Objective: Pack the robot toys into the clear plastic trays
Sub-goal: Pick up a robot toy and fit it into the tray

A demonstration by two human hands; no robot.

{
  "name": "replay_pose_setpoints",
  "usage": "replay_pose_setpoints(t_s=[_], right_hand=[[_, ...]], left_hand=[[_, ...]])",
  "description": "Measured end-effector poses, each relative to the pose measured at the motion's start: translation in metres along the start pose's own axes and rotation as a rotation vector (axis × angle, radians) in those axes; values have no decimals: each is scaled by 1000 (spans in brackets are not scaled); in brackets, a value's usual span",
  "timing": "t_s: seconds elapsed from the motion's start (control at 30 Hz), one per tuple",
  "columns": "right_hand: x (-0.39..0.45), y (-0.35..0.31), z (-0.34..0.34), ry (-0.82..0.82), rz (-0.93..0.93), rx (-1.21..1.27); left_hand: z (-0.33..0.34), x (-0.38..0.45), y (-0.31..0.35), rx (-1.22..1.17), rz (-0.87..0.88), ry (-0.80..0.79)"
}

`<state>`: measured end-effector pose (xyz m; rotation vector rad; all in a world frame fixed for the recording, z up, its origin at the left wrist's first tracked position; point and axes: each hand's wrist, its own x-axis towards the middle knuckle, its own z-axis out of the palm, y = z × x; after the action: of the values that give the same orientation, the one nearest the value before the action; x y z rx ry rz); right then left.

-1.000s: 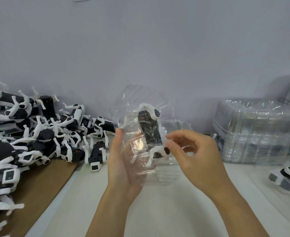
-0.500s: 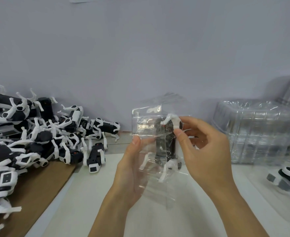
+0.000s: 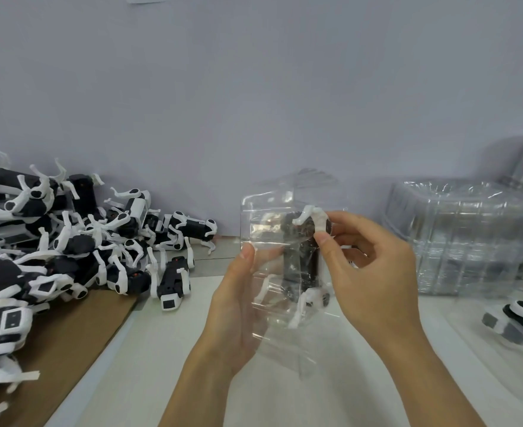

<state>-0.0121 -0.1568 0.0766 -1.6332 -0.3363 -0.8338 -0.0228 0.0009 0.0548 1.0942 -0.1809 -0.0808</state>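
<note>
Head view. My left hand (image 3: 238, 306) cradles the clear plastic tray (image 3: 280, 269) above the table's (image 3: 331, 396) middle, fingers behind it, thumb curled onto its front edge. My right hand (image 3: 374, 272) pinches the white leg of the robot toy (image 3: 303, 260), which stands on end in the tray's cavity. I judge the step best done by pressing each leg into its moulded recess without flexing the thin wall. Loose toys (image 3: 78, 241) crowd the left edge; stacked trays (image 3: 466, 235) line the far-right edge; the near middle gives room.
</note>
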Motion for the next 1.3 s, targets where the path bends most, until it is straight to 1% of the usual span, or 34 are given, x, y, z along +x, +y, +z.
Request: replay_pose_setpoints(t_s=[0.1,0.2,0.27,0.33,0.47,0.63,0.73,0.8,0.93,1.0,1.07,1.13,1.2,1.23,1.3], right_hand=[[1,-1,-1,-30,9,13],[1,-5,-1,-52,-21,9],[-1,-6,0,-51,-33,25],[-3,-6,2,-25,-45,5],[-3,-4,0,9,-95,-171],[-3,-1,0,-68,-60,-166],[-4,-1,1,-76,-53,-146],[-4,1,1,-71,-21,-149],[-3,8,2,-110,126,-200],[-2,9,0,-83,190,-196],[0,8,-3,-31,246,-127],[5,4,-7,1,337,54],[9,-2,-8,16,482,307],[10,-3,-9,21,546,416],[11,-5,-13,26,643,548]], left_hand=[[-1,-1,1,-3,-19,12],[-4,-1,1,-19,-39,6],[-4,1,1,-45,-28,36],[-4,2,0,-122,-25,92],[-9,0,1,-316,-13,112],[-11,-1,3,-486,-26,2],[-9,-3,5,-498,-33,26],[-10,-3,5,-465,-20,77],[-6,1,5,-301,-2,164],[0,3,10,-139,69,186],[5,2,16,96,177,209],[9,3,17,393,284,228],[11,2,15,676,380,283],[11,1,13,793,427,303],[11,1,10,949,502,314]])
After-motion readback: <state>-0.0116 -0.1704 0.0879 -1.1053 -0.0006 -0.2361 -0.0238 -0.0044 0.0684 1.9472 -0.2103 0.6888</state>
